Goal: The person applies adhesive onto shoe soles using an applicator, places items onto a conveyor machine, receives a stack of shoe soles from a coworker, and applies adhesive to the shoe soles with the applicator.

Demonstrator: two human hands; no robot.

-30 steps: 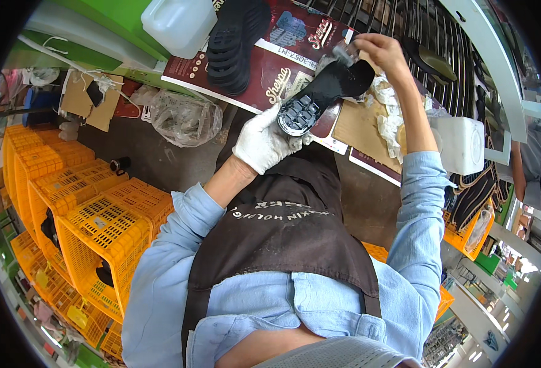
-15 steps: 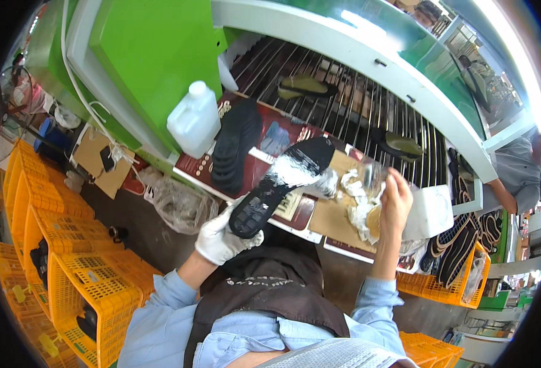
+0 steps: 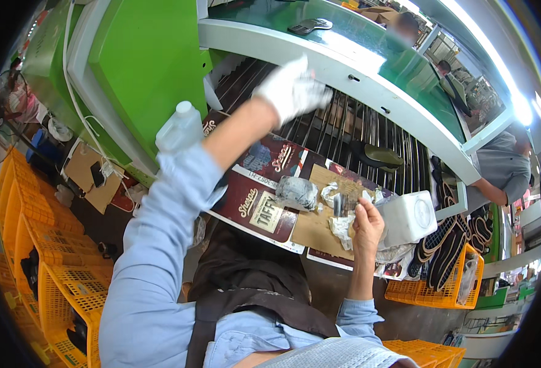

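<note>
My left hand (image 3: pixel 290 92), in a white glove, reaches out over the metal rods of the rack (image 3: pixel 338 126). Its fingers look spread and somewhat blurred, with nothing visible in them. Beyond it, a dark shoe sole (image 3: pixel 310 26) with a shiny patch lies on the green surface (image 3: pixel 264 15). Bare-skinned, my right hand (image 3: pixel 368 224) pinches what looks like a small flat brush (image 3: pixel 344 205) above crumpled white paper (image 3: pixel 341 230) and cardboard (image 3: pixel 313 230). Beside these sits a grey wrapped bundle (image 3: pixel 297 193). My left arm hides the area where black soles were stacked.
A green-and-black shoe piece (image 3: pixel 376 157) rests on the rods. White plastic jugs stand at left (image 3: pixel 181 127) and right (image 3: pixel 408 218). A white frame bar (image 3: pixel 344 67) crosses ahead. Yellow crates (image 3: pixel 77 270) flank me; soles (image 3: pixel 454 254) fill one at right. Another person (image 3: pixel 503 165) stands there.
My left hand has let go of the black sole and stretched forward over the rods. My right hand has come lower and nearer the paper. The view has shifted, showing more of the green surface.
</note>
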